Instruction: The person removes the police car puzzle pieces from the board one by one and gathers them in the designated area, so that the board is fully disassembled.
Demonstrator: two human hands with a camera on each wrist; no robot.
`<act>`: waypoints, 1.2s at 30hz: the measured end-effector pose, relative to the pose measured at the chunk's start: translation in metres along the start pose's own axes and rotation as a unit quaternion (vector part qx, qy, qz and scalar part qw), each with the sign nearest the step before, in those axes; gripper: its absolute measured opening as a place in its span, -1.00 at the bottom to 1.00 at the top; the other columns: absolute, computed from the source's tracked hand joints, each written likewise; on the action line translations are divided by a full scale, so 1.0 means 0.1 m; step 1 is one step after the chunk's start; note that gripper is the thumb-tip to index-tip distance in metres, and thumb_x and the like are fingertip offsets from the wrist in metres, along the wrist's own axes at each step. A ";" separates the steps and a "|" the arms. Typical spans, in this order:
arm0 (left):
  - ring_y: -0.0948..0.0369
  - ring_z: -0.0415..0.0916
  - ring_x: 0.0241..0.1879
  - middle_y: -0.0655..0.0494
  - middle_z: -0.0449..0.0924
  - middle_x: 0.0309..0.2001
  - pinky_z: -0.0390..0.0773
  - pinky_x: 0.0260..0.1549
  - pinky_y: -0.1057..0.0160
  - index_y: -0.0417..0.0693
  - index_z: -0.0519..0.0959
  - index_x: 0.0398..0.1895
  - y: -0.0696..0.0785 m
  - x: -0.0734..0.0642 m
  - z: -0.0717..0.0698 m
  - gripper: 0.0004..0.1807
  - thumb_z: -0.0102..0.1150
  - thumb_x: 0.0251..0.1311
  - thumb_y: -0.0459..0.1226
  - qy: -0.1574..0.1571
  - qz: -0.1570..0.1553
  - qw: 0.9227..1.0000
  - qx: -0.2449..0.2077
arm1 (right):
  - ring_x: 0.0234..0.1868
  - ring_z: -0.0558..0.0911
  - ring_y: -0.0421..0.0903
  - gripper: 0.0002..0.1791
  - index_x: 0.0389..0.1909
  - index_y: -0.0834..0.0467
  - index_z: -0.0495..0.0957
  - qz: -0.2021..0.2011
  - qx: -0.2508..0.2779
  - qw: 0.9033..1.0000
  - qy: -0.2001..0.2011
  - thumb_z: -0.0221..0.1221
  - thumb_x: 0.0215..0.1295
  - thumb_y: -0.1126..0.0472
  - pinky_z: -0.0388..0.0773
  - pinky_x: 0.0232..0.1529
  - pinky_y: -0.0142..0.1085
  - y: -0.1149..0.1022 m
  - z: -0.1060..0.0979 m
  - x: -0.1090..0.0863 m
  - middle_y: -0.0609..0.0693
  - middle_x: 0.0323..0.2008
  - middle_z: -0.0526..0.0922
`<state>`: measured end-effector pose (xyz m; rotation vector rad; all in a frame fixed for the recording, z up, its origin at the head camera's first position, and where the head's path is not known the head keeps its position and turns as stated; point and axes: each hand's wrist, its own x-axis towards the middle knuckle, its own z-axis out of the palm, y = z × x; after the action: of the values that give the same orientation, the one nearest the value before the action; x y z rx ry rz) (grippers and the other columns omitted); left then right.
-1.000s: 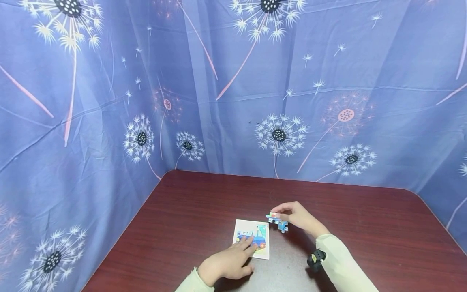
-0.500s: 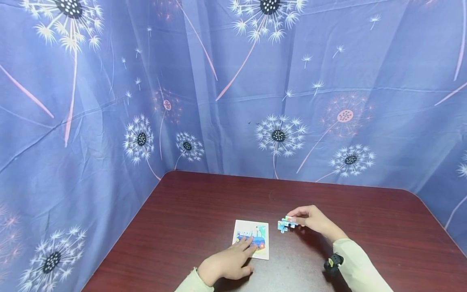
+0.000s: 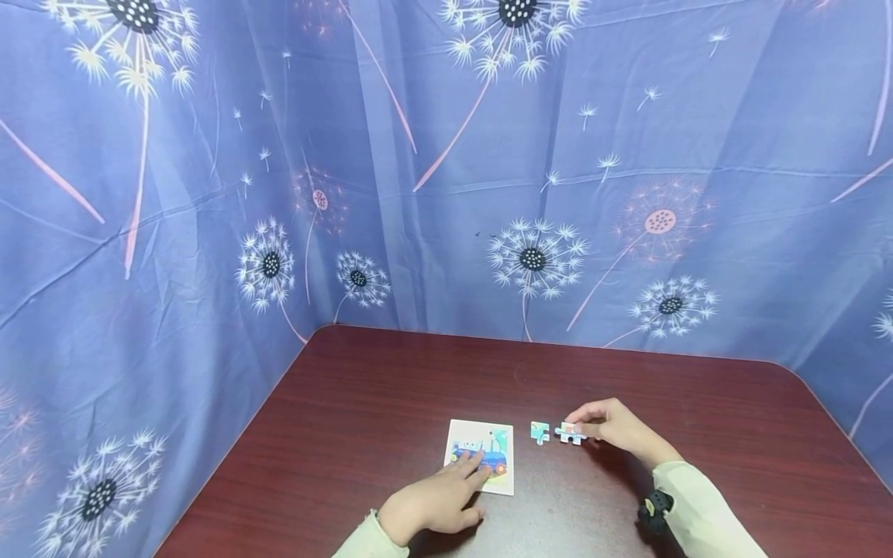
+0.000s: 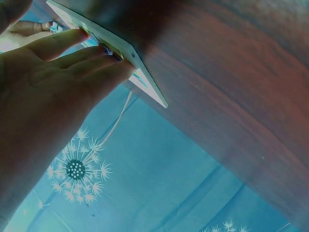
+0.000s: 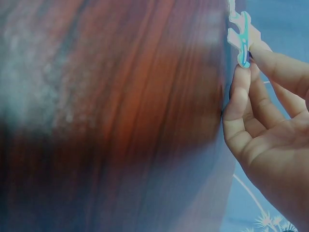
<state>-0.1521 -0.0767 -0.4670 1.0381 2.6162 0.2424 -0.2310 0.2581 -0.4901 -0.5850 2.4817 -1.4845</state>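
My left hand (image 3: 439,500) lies with extended fingers on a square jigsaw board (image 3: 505,484), white-edged and printed with a blue vehicle. In the left wrist view the fingertips touch the face of the board (image 4: 150,93). To the right, my right hand (image 3: 622,431) pinches a small puzzle piece (image 3: 569,433) between thumb and fingers, at the table surface. The right wrist view shows that piece (image 5: 244,39) edge-on at the fingertips. Another puzzle piece (image 3: 539,432), pale blue and green, lies between the board and the held piece. My left hand covers the board's lower left part.
A dark reddish wood table (image 3: 377,387) bears everything. Blue curtains (image 3: 432,232) with dandelion prints hang along its back and left sides. A black device (image 3: 656,510) is strapped at the right wrist.
My right hand has moved right, away from the board. Two pieces that overlapped at its fingers now sit apart: one lies on the table, the other is pinched. The left hand stays put.
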 end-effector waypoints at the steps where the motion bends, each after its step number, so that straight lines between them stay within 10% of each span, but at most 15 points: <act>1: -0.04 0.03 0.44 -0.11 0.08 0.46 0.15 0.36 0.07 -0.03 0.19 0.46 0.00 0.00 0.00 -0.32 0.05 0.32 -0.04 0.000 0.000 1.000 0.000 | -0.62 0.43 -0.23 -0.82 -0.19 0.41 0.63 0.002 -0.006 1.000 -0.001 0.20 0.25 0.38 0.45 -0.61 -0.33 -0.06 0.00 -0.01 0.21 -0.41 0.68; 36: -0.04 0.03 0.44 -0.14 0.08 0.46 0.15 0.36 0.06 -0.09 0.22 0.44 -0.01 -0.01 0.00 -0.32 0.05 0.32 -0.04 0.007 0.007 1.000 -0.001 | -0.52 0.41 -0.30 -0.86 -0.25 0.32 0.69 -0.007 -0.067 0.998 0.022 0.27 0.16 0.40 0.39 -0.56 -0.43 0.10 0.02 0.05 0.11 -0.33 0.65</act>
<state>-0.1520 -0.0786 -0.4667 1.0578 2.6226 0.2553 -0.2375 0.2584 -0.5002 -0.5993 2.6315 -1.3582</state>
